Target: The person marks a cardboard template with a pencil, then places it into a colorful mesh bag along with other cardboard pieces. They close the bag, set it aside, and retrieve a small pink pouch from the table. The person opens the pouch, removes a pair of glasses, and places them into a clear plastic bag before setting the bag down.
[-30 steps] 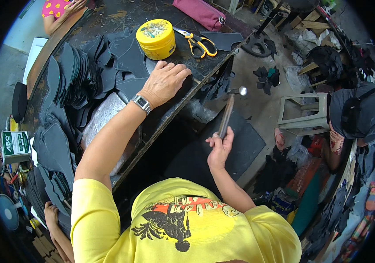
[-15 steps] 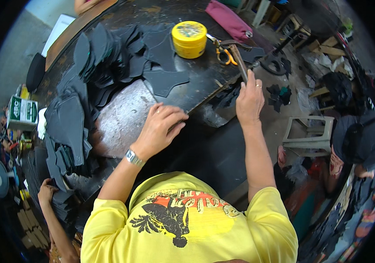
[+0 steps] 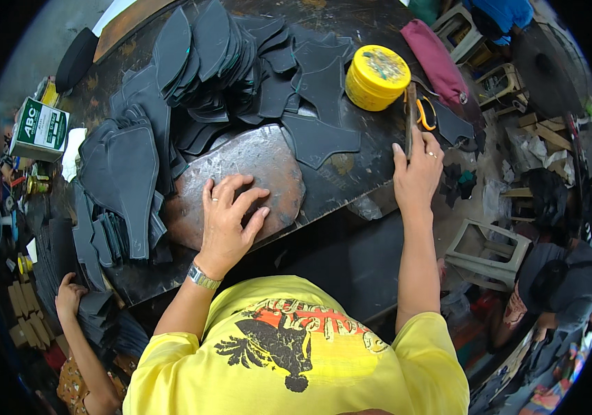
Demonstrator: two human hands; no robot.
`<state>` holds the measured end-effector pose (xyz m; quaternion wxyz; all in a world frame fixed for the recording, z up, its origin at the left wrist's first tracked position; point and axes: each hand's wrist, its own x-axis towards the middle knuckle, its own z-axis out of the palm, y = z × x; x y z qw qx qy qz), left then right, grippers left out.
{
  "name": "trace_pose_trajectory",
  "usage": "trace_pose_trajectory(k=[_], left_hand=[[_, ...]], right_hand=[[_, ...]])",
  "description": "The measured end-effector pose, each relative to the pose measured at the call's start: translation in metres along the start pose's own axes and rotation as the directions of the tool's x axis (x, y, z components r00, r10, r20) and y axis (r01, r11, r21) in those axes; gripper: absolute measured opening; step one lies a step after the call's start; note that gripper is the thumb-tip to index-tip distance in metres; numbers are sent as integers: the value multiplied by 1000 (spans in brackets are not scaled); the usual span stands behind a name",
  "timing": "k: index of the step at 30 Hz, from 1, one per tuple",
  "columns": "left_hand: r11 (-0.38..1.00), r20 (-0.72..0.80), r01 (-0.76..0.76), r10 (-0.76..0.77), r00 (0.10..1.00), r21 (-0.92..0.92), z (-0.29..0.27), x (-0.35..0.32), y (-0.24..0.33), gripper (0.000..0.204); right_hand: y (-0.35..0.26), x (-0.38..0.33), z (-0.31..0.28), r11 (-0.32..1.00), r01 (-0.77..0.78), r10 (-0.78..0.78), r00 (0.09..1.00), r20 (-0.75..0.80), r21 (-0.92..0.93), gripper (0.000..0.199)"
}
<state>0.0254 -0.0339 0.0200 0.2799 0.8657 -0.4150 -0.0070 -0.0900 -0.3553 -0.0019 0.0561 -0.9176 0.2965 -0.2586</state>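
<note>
My left hand, with a watch at the wrist, lies with fingers spread on a worn grey-brown slab at the table's near edge. Over on the right, my right hand has its thumb and fingers at the lower end of a hammer's handle. The hammer lies beside a yellow round tub and orange-handled scissors. Dark cut-out pieces are spread behind the slab, and upright stacks of them stand farther back. More pieces overlap left of the slab.
A maroon pouch lies at the table's right end. A plastic stool stands on the floor at right. Another person's hand touches dark stacked pieces at lower left. A green-and-white box is at far left.
My left hand has come from the slab's right edge onto its surface. My right hand has lowered the hammer beside the tub and scissors. The whole view has shifted.
</note>
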Motion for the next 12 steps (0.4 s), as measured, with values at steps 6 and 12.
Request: trace_pose_trajectory(k=[6,12], left_hand=[[998,51,64,-63,997,-20,-3,0,0,32],[991,127,124,-116,985,-54,-5,-1,-3,38]], right_hand=[[-64,-3,-1,792,242,-287,958,-8,561,29],[-105,-3,29,698,180,-342,934,101,693,23]])
